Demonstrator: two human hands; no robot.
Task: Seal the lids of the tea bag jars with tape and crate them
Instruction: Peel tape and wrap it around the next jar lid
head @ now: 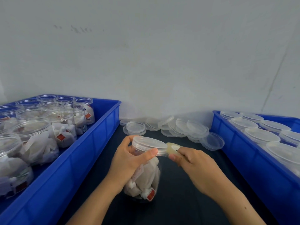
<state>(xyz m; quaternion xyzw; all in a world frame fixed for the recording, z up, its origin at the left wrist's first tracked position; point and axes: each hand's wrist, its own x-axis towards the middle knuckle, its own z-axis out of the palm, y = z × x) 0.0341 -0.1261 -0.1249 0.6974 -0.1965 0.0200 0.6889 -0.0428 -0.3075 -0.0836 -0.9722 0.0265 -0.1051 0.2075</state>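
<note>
Jar (144, 174) with tea bags is held upright on the dark table (178, 200), at the centre between two blue crates. Its lid (150, 142) is on. The jar is gripped just under the lid by the left hand (129, 161), fingers curled round the far side and the thumb laid across the front, its tip pressed at the lid's edge. A tape roll (172, 147) is pinched by the right hand (193, 161), just beside the lid on its right; a clear strip is seen stretched from the roll to the lid's rim under the left thumb.

In the left crate (90, 153) open jars of tea bags are stood in rows without lids. In the right crate (243, 153) lidded jars are packed close together. Loose lids (180, 127) are heaped at the back of the table against the wall (146, 54), between the crates.
</note>
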